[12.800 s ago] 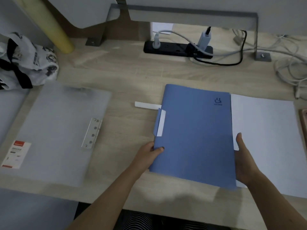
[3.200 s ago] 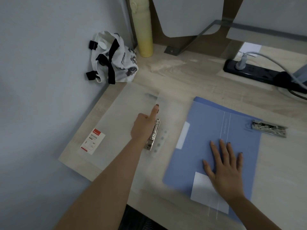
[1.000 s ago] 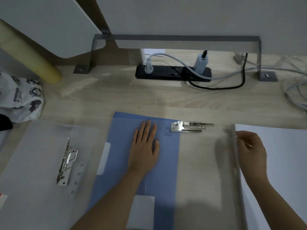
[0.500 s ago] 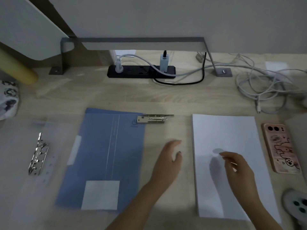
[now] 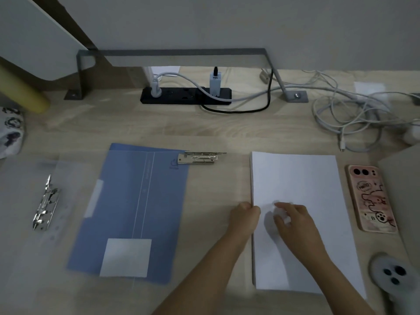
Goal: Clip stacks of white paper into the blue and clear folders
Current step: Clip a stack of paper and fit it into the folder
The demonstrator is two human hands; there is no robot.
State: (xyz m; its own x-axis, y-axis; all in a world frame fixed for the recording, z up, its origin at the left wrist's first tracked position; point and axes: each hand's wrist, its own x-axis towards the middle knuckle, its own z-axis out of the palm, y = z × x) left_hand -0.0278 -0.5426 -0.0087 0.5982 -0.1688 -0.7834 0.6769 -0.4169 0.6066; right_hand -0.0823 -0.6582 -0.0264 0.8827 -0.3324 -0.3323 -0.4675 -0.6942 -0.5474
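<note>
Squarely found the white paper stack (image 5: 295,178) on the worktop (image 5: 227,133) right of the blue folder (image 5: 127,201), long axis pointing away, left hand (image 5: 245,215) curled on its left edge, right hand (image 5: 295,219) atop it, grip too blurred to tell.

left hand (image 5: 245,215) curled, palm down | right hand (image 5: 293,220) fingers bent, blurred

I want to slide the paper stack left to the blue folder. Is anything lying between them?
Nothing visible blocks it. Only the left hand sits in the gap, at the left edge of the paper stack. The metal clip at the blue folder's far right corner sticks into the gap's far end.
</note>
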